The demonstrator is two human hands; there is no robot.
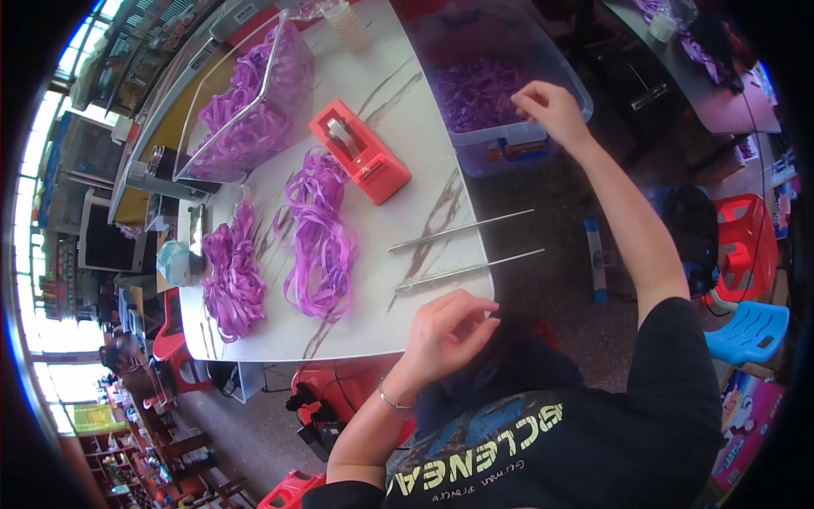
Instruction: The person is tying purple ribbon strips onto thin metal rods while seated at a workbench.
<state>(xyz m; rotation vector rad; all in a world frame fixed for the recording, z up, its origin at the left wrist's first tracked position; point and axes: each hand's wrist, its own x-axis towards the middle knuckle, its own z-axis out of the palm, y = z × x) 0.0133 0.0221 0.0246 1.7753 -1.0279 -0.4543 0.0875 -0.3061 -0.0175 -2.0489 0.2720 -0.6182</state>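
We see a smooth, glossy, marble-look surface (373, 237), two shiny metal rods (461, 230), satiny purple ribbons (233, 284), a slick red plastic tape dispenser (373, 170), a translucent plastic bin (475, 138), a polished metal bracelet (392, 403) and a matt black cloth shirt (593, 433).

The left hand (454, 331), a bracelet (395, 395) at its wrist, curls beside the near edge of a white desk (373, 327), thumb and finger close together. The right hand (549, 110) reaches over a translucent tub (481, 159) of purple strips, its fingers bunched. Two thin metal rods (462, 231) jut past the desk's edge. Two loose purple bundles (322, 242) lie near a red tape dispenser (360, 154) and a clear bin (264, 93) full of purple ribbon. A blue stool (750, 333) stands at right.
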